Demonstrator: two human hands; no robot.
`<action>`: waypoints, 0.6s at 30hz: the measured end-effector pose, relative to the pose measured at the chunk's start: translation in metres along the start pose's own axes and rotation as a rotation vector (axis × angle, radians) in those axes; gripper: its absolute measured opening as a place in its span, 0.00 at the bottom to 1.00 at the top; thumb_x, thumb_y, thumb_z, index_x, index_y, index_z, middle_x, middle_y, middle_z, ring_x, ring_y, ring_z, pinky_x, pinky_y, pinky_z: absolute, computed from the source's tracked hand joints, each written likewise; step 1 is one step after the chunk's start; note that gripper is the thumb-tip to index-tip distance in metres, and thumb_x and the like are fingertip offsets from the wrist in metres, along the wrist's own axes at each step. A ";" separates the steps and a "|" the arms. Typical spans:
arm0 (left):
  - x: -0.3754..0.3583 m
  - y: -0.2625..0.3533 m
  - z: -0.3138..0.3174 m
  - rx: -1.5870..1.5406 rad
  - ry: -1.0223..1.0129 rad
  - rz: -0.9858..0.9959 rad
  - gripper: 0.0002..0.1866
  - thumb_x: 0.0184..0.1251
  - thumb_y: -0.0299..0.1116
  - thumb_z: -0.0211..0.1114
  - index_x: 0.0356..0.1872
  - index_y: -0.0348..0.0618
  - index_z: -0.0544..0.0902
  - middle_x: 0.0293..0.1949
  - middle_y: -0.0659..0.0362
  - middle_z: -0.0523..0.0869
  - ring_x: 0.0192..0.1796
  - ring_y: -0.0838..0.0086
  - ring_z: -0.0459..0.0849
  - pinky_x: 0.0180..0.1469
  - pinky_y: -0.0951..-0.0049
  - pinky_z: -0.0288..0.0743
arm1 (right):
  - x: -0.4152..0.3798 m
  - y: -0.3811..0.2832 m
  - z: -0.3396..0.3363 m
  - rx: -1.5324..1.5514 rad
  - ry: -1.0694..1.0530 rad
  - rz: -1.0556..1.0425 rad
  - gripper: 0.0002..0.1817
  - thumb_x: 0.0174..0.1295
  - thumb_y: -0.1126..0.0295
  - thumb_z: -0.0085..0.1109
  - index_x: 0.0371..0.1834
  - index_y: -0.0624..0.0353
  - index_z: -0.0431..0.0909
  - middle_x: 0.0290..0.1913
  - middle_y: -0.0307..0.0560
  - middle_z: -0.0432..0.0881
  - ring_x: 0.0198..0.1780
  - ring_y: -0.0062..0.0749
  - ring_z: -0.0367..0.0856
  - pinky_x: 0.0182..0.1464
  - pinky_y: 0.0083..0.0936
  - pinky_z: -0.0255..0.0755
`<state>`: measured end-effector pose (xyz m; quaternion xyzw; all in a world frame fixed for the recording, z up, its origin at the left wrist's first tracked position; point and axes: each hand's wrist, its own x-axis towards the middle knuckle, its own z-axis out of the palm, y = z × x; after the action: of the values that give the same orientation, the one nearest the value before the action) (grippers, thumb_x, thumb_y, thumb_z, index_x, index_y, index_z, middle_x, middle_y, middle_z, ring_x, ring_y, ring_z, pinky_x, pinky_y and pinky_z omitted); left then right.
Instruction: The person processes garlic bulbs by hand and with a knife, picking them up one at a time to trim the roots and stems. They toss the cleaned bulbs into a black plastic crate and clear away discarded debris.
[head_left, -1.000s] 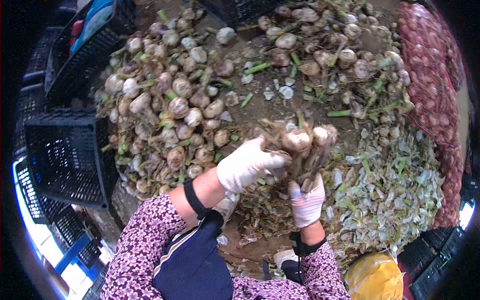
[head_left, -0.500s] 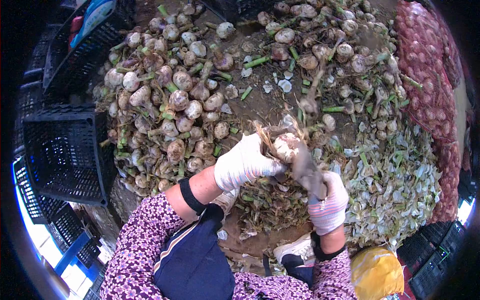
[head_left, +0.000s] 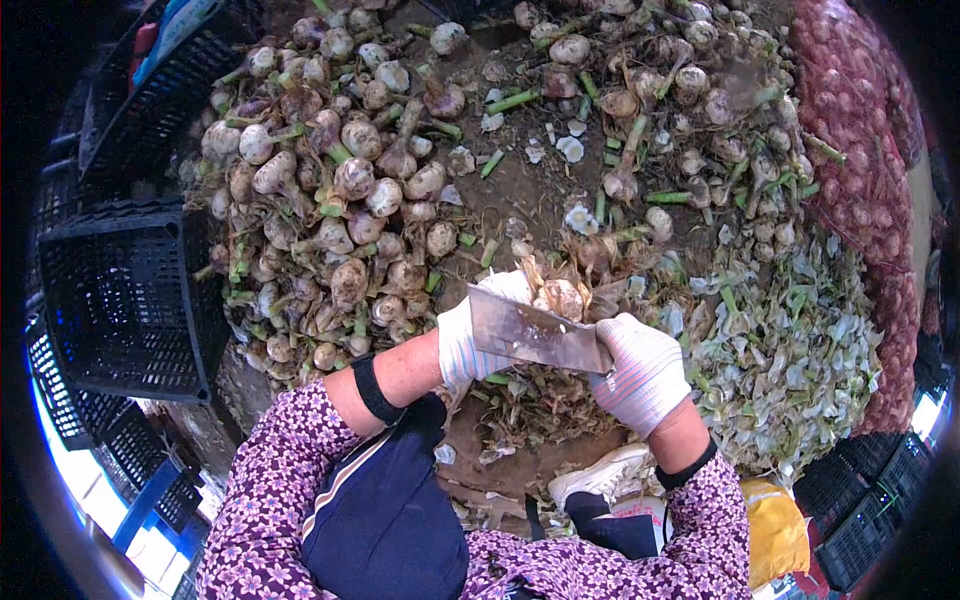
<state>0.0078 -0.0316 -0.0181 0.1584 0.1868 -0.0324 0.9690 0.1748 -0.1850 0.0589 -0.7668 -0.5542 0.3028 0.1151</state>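
In the middle of the view, my left hand [head_left: 463, 345], in a white striped knit glove, is closed on a garlic bulb [head_left: 560, 299] with loose brown skins round it. My right hand [head_left: 643, 375], gloved alike, grips the handle end of a broad-bladed knife [head_left: 530, 333]. The wide blade lies across in front of the bulb and covers much of my left fingers. Just beyond the bulb, dry husks and a cut stem lie on the ground.
A large heap of garlic [head_left: 350, 180] spreads at the left, with more bulbs at the upper right. Peeled skins [head_left: 780, 350] pile up at the right, beside red mesh sacks [head_left: 860, 190] of garlic. Black plastic crates [head_left: 130, 300] stand at the left. A yellow bag [head_left: 775, 530] lies lower right.
The knife has swung from pointing up beside the bulb to lying broadside across it, its tip now at the left. My right hand has risen slightly; the bulb has shifted a little left.
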 end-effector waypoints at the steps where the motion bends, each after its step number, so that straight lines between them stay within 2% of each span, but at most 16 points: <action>1: 0.000 -0.003 -0.005 -0.003 0.001 -0.003 0.21 0.66 0.29 0.72 0.60 0.42 0.83 0.60 0.60 0.86 0.53 0.72 0.86 0.60 0.69 0.80 | 0.001 0.002 0.002 0.001 -0.003 0.003 0.11 0.51 0.67 0.67 0.38 0.54 0.81 0.33 0.52 0.81 0.36 0.53 0.84 0.37 0.44 0.78; 3: -0.002 -0.009 -0.012 0.729 -0.017 0.270 0.21 0.64 0.35 0.74 0.57 0.43 0.84 0.56 0.59 0.88 0.50 0.73 0.87 0.56 0.71 0.81 | 0.001 0.007 0.007 0.078 0.018 -0.026 0.12 0.52 0.68 0.66 0.40 0.53 0.82 0.33 0.52 0.82 0.37 0.54 0.85 0.38 0.43 0.79; 4: -0.001 0.005 0.005 0.725 -0.015 0.265 0.21 0.64 0.35 0.74 0.57 0.43 0.84 0.56 0.59 0.88 0.50 0.73 0.87 0.56 0.71 0.81 | 0.000 0.013 0.013 0.082 0.013 -0.023 0.12 0.52 0.68 0.66 0.40 0.53 0.82 0.33 0.52 0.82 0.37 0.54 0.85 0.38 0.43 0.79; 6: -0.003 0.035 0.038 1.464 -0.033 -0.201 0.24 0.65 0.39 0.73 0.59 0.40 0.82 0.47 0.58 0.91 0.49 0.69 0.90 0.52 0.66 0.83 | -0.006 0.033 0.029 0.136 0.094 -0.018 0.14 0.50 0.70 0.67 0.43 0.53 0.83 0.36 0.54 0.84 0.40 0.54 0.86 0.42 0.42 0.81; 7: -0.014 0.030 0.046 1.338 -0.003 -0.057 0.25 0.60 0.46 0.75 0.55 0.43 0.83 0.44 0.57 0.90 0.44 0.66 0.89 0.48 0.66 0.82 | -0.009 0.054 0.031 0.052 0.060 0.160 0.15 0.50 0.72 0.67 0.43 0.55 0.83 0.39 0.55 0.86 0.42 0.55 0.86 0.45 0.42 0.82; 8: -0.025 0.024 0.049 1.210 0.022 0.084 0.27 0.56 0.52 0.76 0.51 0.46 0.83 0.41 0.57 0.90 0.39 0.64 0.88 0.43 0.66 0.82 | -0.013 0.085 0.037 -0.041 -0.074 0.336 0.17 0.48 0.74 0.67 0.45 0.56 0.83 0.41 0.58 0.87 0.44 0.56 0.87 0.46 0.42 0.82; 10: -0.021 0.021 0.041 1.002 0.130 -0.035 0.24 0.49 0.43 0.81 0.47 0.46 0.84 0.39 0.59 0.90 0.39 0.74 0.89 0.45 0.69 0.82 | -0.031 0.091 0.035 -0.016 0.131 0.284 0.17 0.50 0.76 0.64 0.46 0.57 0.83 0.41 0.57 0.87 0.44 0.57 0.86 0.46 0.43 0.82; 12: -0.013 0.032 0.034 1.337 0.003 -0.084 0.25 0.50 0.43 0.81 0.48 0.46 0.83 0.39 0.60 0.90 0.40 0.72 0.89 0.46 0.70 0.83 | -0.034 0.076 0.029 0.137 0.098 0.339 0.18 0.51 0.77 0.62 0.48 0.56 0.83 0.40 0.56 0.87 0.43 0.57 0.86 0.46 0.43 0.82; 13: -0.014 0.028 0.034 1.293 0.051 -0.045 0.25 0.49 0.43 0.82 0.48 0.46 0.84 0.38 0.60 0.90 0.39 0.70 0.89 0.44 0.70 0.83 | -0.030 0.057 0.021 0.174 0.275 0.140 0.17 0.51 0.75 0.63 0.47 0.55 0.83 0.39 0.55 0.87 0.41 0.55 0.87 0.44 0.42 0.82; 14: -0.011 0.038 0.045 1.435 0.096 -0.177 0.26 0.51 0.43 0.82 0.50 0.44 0.84 0.41 0.58 0.90 0.42 0.70 0.89 0.47 0.71 0.82 | -0.024 0.037 0.011 0.149 0.120 0.107 0.19 0.49 0.72 0.66 0.47 0.54 0.83 0.38 0.54 0.86 0.40 0.53 0.87 0.43 0.42 0.81; 16: -0.005 0.015 0.020 1.686 -0.123 0.285 0.27 0.54 0.42 0.81 0.53 0.41 0.83 0.45 0.54 0.89 0.46 0.70 0.89 0.53 0.70 0.82 | -0.020 0.008 0.008 0.223 0.032 -0.008 0.18 0.48 0.70 0.67 0.45 0.52 0.84 0.36 0.52 0.84 0.39 0.52 0.86 0.41 0.41 0.81; 17: -0.010 0.011 0.003 1.445 -0.229 0.461 0.26 0.57 0.40 0.79 0.55 0.40 0.83 0.49 0.53 0.88 0.49 0.71 0.88 0.59 0.71 0.80 | -0.019 0.000 0.009 0.152 -0.038 -0.026 0.18 0.48 0.69 0.67 0.45 0.52 0.84 0.35 0.52 0.84 0.39 0.52 0.86 0.41 0.42 0.80; 18: -0.012 0.007 0.004 1.442 -0.227 0.463 0.26 0.57 0.40 0.79 0.55 0.40 0.83 0.49 0.53 0.88 0.49 0.71 0.88 0.59 0.71 0.80 | -0.018 -0.003 0.010 0.080 -0.107 -0.048 0.18 0.47 0.69 0.67 0.46 0.51 0.83 0.35 0.51 0.84 0.38 0.52 0.85 0.41 0.42 0.80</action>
<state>-0.0009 -0.0260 -0.0084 0.7822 -0.0192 0.0414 0.6213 0.1626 -0.2023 0.0590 -0.7308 -0.5652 0.3624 0.1230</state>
